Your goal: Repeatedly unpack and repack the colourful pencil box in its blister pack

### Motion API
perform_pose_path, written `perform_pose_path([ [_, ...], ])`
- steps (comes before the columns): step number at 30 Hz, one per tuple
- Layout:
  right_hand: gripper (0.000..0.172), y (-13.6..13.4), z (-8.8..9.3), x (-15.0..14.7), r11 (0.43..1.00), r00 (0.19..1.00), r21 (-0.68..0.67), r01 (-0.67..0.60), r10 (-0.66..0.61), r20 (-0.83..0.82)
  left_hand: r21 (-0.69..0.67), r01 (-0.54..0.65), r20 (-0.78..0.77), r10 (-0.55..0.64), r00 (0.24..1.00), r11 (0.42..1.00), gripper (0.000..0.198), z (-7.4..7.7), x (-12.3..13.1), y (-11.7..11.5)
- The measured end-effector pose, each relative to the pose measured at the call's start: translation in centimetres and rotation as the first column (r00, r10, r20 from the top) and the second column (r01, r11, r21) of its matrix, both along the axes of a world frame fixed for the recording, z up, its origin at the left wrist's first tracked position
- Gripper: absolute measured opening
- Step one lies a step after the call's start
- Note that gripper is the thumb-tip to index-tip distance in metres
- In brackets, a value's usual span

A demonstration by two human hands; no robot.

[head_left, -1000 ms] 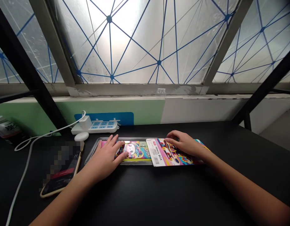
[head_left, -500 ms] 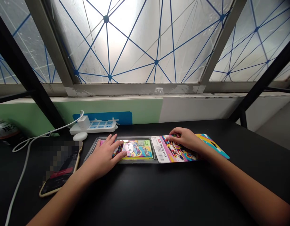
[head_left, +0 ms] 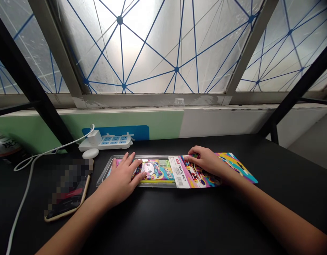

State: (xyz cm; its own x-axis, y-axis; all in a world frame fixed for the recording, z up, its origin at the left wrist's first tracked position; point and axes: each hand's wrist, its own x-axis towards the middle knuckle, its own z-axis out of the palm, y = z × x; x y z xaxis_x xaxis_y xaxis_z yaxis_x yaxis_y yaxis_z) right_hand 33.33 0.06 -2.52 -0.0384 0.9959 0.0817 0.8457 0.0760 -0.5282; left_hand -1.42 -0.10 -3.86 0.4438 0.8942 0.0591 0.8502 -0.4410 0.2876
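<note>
Two hands (head_left: 120,182) (head_left: 207,162), one clear case (head_left: 155,184), one printed card (head_left: 191,177), one phone (head_left: 70,203).

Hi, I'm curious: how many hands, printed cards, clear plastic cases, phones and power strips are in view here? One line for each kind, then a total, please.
Hands: 2, the left hand and the right hand
Printed card: 1
Clear plastic case: 1
Phone: 1
Power strip: 1
Total: 6
</note>
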Motion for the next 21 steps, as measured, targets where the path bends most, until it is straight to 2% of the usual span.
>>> perform_pose_path([
  [5,0.038,-0.3,-0.2,-1.1,0.998,0.998,-0.054,0.024,-0.027,-0.064,-0.097,0.045,0.157,-0.030,0.987,0.994,0.050,0.5,1.5,-1.5],
  [9,0.036,-0.5,-0.5,-2.4,0.996,0.996,-0.090,0.006,-0.013,-0.086,-0.194,0.089,0.371,-0.011,0.928,0.977,0.051,1.2,2.3,-2.7],
  [12,0.038,-0.6,-0.9,-2.9,0.998,0.999,-0.060,0.002,-0.005,-0.045,-0.229,0.075,0.582,0.074,0.810,0.970,0.049,1.9,1.9,-2.8],
  [16,0.043,-0.2,-0.9,-1.7,0.995,0.999,-0.092,-0.041,0.038,-0.031,-0.140,-0.064,0.773,0.149,0.617,0.988,0.040,2.5,0.6,-1.6],
  [19,0.046,0.0,-0.4,-0.1,0.977,0.992,-0.172,-0.123,0.117,-0.047,-0.108,-0.165,0.828,0.180,0.531,0.980,0.033,1.9,0.0,-0.3],
  [21,0.047,0.1,0.1,0.7,0.953,0.985,-0.249,-0.172,0.162,-0.062,-0.142,-0.169,0.850,0.207,0.484,0.975,0.035,1.1,0.0,0.2],
])
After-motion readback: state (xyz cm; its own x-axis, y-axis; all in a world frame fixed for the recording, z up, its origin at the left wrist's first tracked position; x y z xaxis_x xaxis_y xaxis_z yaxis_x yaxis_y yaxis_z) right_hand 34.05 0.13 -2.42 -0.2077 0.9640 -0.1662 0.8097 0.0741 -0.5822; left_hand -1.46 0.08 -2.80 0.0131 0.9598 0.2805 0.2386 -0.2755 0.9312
